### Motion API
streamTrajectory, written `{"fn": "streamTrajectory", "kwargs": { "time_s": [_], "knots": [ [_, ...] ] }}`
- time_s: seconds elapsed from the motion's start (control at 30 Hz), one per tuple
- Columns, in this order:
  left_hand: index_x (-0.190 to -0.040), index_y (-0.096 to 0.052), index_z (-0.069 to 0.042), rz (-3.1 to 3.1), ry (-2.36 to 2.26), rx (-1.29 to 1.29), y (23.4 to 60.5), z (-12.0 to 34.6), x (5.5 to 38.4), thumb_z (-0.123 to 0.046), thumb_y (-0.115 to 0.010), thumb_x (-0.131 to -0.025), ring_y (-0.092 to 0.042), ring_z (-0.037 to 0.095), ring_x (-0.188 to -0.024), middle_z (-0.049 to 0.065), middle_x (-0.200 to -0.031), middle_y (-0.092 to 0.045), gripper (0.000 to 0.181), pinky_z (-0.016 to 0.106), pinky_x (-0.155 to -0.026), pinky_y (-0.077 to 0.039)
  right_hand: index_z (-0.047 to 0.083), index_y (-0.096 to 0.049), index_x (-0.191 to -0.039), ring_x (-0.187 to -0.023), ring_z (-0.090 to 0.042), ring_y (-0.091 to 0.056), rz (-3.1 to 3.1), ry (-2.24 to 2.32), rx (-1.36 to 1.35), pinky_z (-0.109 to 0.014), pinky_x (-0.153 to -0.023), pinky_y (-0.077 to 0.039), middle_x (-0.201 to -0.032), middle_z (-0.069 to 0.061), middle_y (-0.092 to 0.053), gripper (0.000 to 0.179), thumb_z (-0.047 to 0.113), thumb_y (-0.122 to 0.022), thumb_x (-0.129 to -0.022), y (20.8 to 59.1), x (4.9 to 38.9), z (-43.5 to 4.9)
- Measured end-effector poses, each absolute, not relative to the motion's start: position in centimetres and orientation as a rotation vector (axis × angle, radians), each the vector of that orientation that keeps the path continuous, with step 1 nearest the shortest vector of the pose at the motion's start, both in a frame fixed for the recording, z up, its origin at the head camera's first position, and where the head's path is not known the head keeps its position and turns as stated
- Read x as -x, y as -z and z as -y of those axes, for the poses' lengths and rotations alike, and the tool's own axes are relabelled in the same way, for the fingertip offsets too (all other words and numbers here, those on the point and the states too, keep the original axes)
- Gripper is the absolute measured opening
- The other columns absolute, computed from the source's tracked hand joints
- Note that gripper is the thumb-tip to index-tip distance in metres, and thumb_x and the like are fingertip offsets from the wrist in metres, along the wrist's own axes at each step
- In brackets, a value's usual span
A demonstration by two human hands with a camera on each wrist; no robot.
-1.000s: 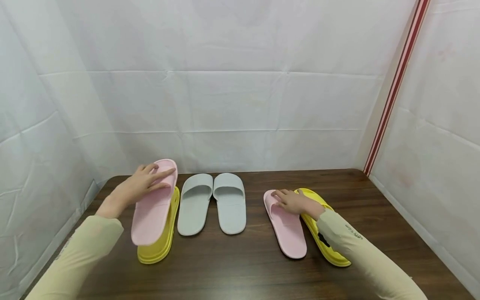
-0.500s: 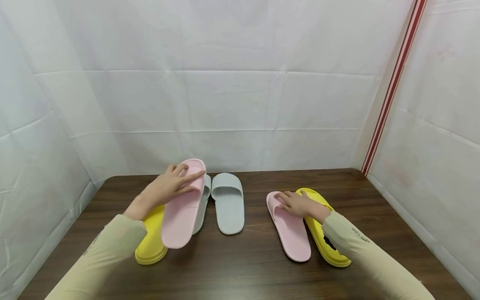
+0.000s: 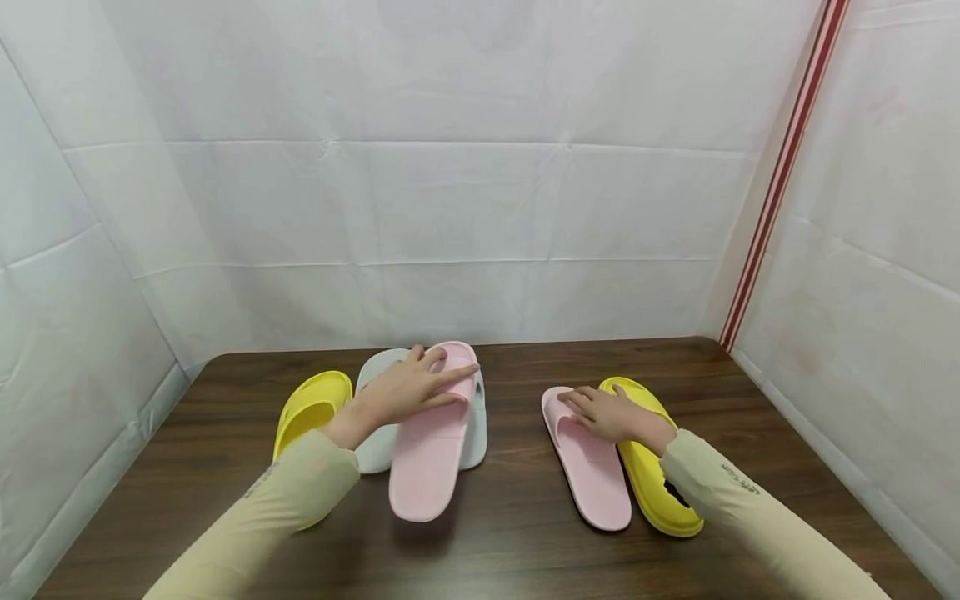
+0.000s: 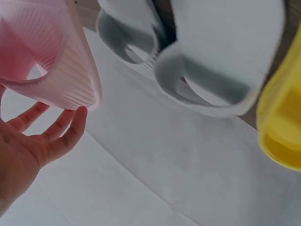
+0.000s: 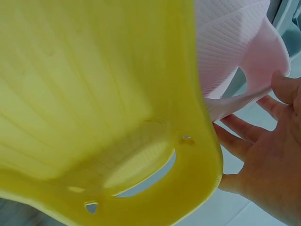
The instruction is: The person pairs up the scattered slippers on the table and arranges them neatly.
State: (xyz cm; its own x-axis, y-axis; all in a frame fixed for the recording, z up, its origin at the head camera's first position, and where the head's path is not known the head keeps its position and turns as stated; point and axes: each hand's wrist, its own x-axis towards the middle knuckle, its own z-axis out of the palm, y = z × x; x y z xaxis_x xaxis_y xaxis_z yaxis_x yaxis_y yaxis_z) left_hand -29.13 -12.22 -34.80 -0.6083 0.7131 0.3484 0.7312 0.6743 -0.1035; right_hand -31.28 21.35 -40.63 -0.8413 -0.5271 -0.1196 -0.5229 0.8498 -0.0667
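Observation:
My left hand [image 3: 401, 392] holds a pink slipper [image 3: 429, 471] by its strap, above the table and partly in front of two grey slippers [image 3: 375, 454]. In the left wrist view, fingertips touch the ribbed pink strap [image 4: 70, 77]; the thumb is out of sight. On the right, my right hand [image 3: 611, 414] grips the strap of the other pink slipper [image 3: 596, 483], beside a yellow slipper [image 3: 647, 471]. The right wrist view has thumb and fingers on that pink strap [image 5: 263, 84], with the yellow slipper [image 5: 188, 174] close in front.
A second yellow slipper [image 3: 311, 404] lies on the left, partly hidden by my left forearm. Dark wood table [image 3: 510, 542] lies bare between the left and right slippers. White sheeting [image 3: 450, 208] rises behind the table and at both sides.
My left hand has carried its pink slipper rightward from over the left yellow slipper to in front of the grey pair. The right pink slipper has shifted slightly right and nearer, with my hand.

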Motion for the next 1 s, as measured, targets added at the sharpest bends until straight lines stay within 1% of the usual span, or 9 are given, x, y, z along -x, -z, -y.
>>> {"fn": "streamTrajectory", "kwargs": {
  "time_s": [0.13,0.27,0.37,0.47,0.6,0.77,1.0],
  "knots": [
    [-0.13,-0.046,-0.032,2.549,0.054,1.154,35.1,10.0,29.1,-0.048,-0.049,-0.085,-0.047,0.029,-0.086,0.012,-0.113,-0.05,0.047,0.038,-0.063,-0.045,0.017,-0.035,-0.137,-0.121,-0.03,-0.044,-2.903,0.056,0.829,-0.067,-0.095,-0.02,-0.133,-0.013,-0.041,0.043,0.032,-0.035,-0.096,40.7,31.0,-22.0],
    [-0.129,-0.047,-0.032,2.542,0.028,1.199,35.4,7.8,29.2,-0.049,-0.049,-0.085,-0.049,0.03,-0.086,0.012,-0.111,-0.05,0.047,0.04,-0.061,-0.046,0.016,-0.036,-0.136,-0.119,-0.031,-0.045,-2.917,0.062,0.815,-0.067,-0.094,-0.021,-0.132,-0.013,-0.043,0.042,0.03,-0.037,-0.096,40.5,30.8,-22.5],
    [-0.128,-0.049,-0.031,2.536,-0.008,1.235,36.0,6.3,29.3,-0.049,-0.049,-0.085,-0.05,0.03,-0.084,0.013,-0.109,-0.051,0.047,0.039,-0.058,-0.047,0.016,-0.036,-0.136,-0.119,-0.032,-0.045,-2.925,0.063,0.811,-0.068,-0.094,-0.021,-0.132,-0.014,-0.043,0.042,0.029,-0.037,-0.096,40.5,30.8,-22.8],
    [-0.127,-0.05,-0.031,2.546,-0.042,1.247,36.7,4.9,29.6,-0.051,-0.048,-0.085,-0.052,0.03,-0.083,0.013,-0.109,-0.053,0.046,0.037,-0.058,-0.048,0.016,-0.036,-0.136,-0.119,-0.032,-0.045,-2.933,0.078,0.805,-0.068,-0.094,-0.021,-0.131,-0.014,-0.044,0.042,0.03,-0.036,-0.096,40.5,30.8,-23.1],
    [-0.126,-0.049,-0.034,2.631,-0.049,1.204,37.6,3.1,29.8,-0.054,-0.046,-0.084,-0.053,0.028,-0.086,0.011,-0.114,-0.053,0.047,0.037,-0.057,-0.048,0.015,-0.038,-0.135,-0.117,-0.033,-0.047,-2.952,0.089,0.818,-0.068,-0.092,-0.022,-0.13,-0.014,-0.045,0.041,0.028,-0.037,-0.096,40.7,30.9,-23.7],
    [-0.128,-0.046,-0.038,2.732,-0.077,1.118,38.8,1.2,29.9,-0.059,-0.041,-0.084,-0.054,0.027,-0.091,0.008,-0.119,-0.053,0.049,0.04,-0.06,-0.048,0.015,-0.038,-0.135,-0.117,-0.033,-0.047,-2.964,0.086,0.821,-0.068,-0.092,-0.022,-0.13,-0.015,-0.045,0.041,0.029,-0.036,-0.096,40.9,30.8,-24.1],
    [-0.127,-0.047,-0.039,2.785,-0.109,1.031,40.0,-0.5,30.1,-0.062,-0.039,-0.083,-0.056,0.03,-0.094,0.005,-0.121,-0.054,0.05,0.04,-0.06,-0.047,0.013,-0.04,-0.132,-0.116,-0.034,-0.048,-2.972,0.093,0.852,-0.069,-0.091,-0.023,-0.129,-0.015,-0.046,0.039,0.026,-0.037,-0.096,40.4,30.4,-24.0]
  ]
}}
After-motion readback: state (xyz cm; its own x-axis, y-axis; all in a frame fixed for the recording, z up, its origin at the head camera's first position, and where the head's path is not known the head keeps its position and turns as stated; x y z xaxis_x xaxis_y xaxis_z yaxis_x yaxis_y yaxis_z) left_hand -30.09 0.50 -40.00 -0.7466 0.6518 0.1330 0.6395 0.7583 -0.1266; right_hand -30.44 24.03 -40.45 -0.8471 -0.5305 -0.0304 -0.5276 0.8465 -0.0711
